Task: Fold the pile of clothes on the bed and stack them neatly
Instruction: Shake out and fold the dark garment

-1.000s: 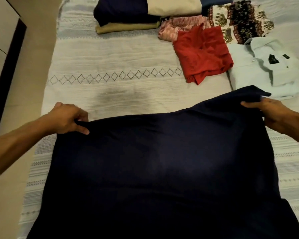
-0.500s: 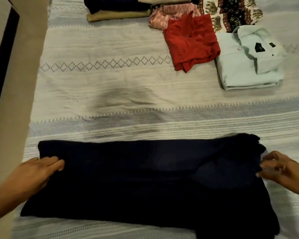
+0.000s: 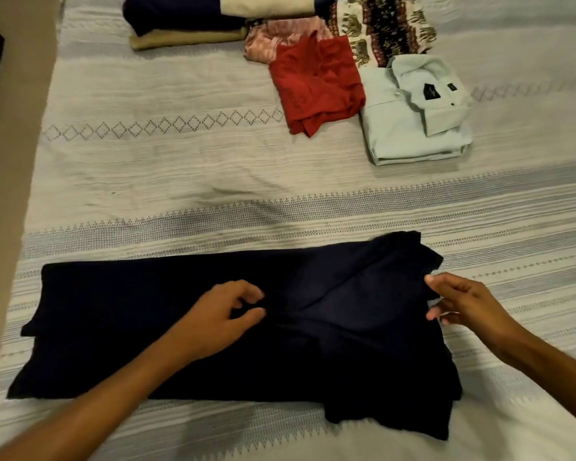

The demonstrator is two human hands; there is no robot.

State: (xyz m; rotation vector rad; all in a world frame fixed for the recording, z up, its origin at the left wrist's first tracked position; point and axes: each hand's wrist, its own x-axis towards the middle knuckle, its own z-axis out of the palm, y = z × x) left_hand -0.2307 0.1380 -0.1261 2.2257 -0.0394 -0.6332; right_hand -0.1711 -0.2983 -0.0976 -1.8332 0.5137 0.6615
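Dark navy soft cloth garment (image 3: 180, 327) lies flat on the near part of the bed, folded into 1 long band running left-right, right end bunched with a flap hanging off the near corner. Left hand (image 3: 213, 317) sits on the middle of the band, fingers curled and pinching a ridge of fabric. Right hand (image 3: 463, 304) is at the right edge, thumb and fingers pinching the hem there.

Step in hand, my read: cross-fold right end over to the left. To do it well: flatten the bunched right end first, tuck the loose flap in, keep the left grip as the pivot line, carry the right edge over level so edges line up, then press flat.

Further out on the white striped woven bedspread (image 3: 147, 168): folded pale blue collared shirt (image 3: 413, 128), crumpled red shirt (image 3: 316, 84), pink garment (image 3: 273, 38), elephant-print cloth (image 3: 379, 24), and a folded stack of navy, cream and tan (image 3: 187, 24) at the far edge. Several pieces unfolded, so task roughly midway.
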